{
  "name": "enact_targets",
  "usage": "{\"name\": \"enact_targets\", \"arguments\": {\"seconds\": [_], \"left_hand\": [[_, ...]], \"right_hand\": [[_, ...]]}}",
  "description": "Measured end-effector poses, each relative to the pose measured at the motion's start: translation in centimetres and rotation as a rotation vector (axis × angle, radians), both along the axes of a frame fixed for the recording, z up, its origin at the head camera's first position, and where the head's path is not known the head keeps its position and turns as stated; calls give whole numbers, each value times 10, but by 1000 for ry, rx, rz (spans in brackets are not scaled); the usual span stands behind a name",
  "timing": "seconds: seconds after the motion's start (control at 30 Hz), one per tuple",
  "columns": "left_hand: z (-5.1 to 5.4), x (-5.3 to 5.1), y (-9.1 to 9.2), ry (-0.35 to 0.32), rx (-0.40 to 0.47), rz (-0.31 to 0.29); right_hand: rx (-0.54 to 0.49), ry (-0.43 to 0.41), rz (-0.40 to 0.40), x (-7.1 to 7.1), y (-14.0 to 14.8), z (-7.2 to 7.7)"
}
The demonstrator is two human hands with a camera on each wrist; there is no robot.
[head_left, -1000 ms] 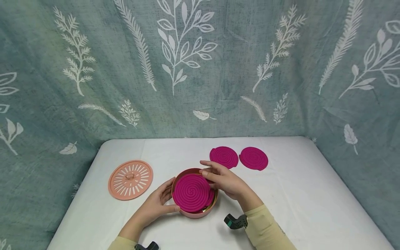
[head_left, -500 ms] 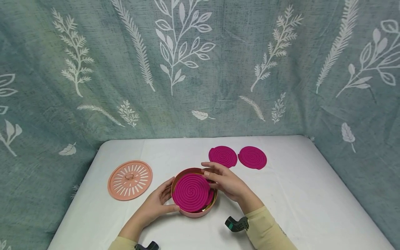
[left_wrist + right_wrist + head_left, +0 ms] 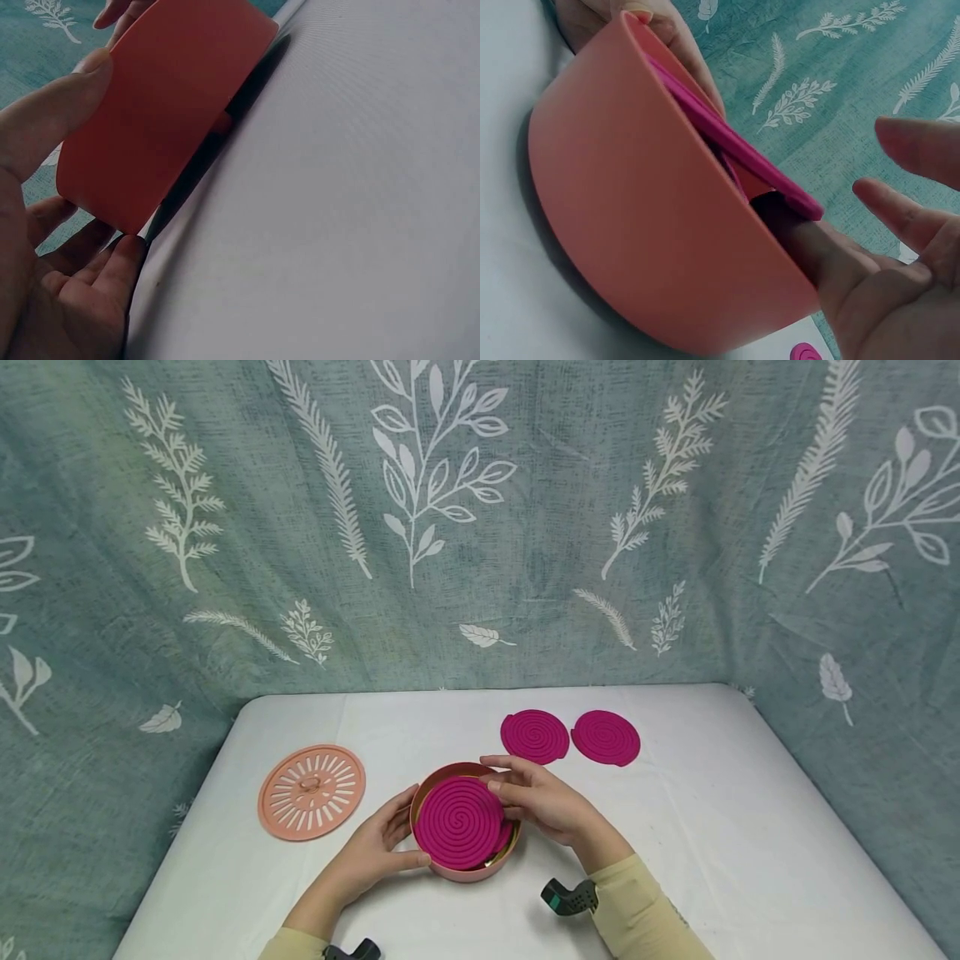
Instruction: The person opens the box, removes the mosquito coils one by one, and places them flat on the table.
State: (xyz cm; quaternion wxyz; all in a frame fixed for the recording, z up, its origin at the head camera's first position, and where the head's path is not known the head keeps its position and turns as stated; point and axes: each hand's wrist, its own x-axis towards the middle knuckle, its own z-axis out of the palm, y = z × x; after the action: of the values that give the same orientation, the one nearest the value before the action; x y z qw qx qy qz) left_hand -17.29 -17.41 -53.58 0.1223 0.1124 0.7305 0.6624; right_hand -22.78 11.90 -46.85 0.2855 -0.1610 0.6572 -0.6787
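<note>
A round pink mosquito coil holder [image 3: 474, 875] with a gold-coloured inside stands near me on the table. Two magenta mosquito coils [image 3: 459, 822] lie in its mouth, one largely covering the other. My left hand [image 3: 378, 847] grips the holder's left wall, thumb at the near side, fingers around the far side. Over the right rim reaches my right hand [image 3: 543, 802]. In the right wrist view, one digit dips inside, beneath the raised edge of the coil [image 3: 742, 146], while two other fingers [image 3: 904, 214] are apart from it. That digit's tip is hidden.
The slotted pink lid [image 3: 311, 793] lies flat at the left, its small knob up. Behind my right hand are two more magenta coils [image 3: 535, 735], side by side on the white table [image 3: 735, 827]. A patterned curtain [image 3: 555, 527] hangs behind the table.
My right hand's upper fingers have come down slightly toward the holder's rim. My left hand and the holder stay nearly in place.
</note>
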Motion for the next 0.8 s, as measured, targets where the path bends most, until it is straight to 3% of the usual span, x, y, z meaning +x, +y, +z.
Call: {"name": "enact_targets", "arguments": {"seconds": [0.4, 0.8], "left_hand": [[1, 2, 0, -17, 2, -4], [0, 1, -1, 0, 14, -6]], "right_hand": [[114, 70, -36, 0, -5, -4], [166, 49, -19, 1, -5, -3]]}}
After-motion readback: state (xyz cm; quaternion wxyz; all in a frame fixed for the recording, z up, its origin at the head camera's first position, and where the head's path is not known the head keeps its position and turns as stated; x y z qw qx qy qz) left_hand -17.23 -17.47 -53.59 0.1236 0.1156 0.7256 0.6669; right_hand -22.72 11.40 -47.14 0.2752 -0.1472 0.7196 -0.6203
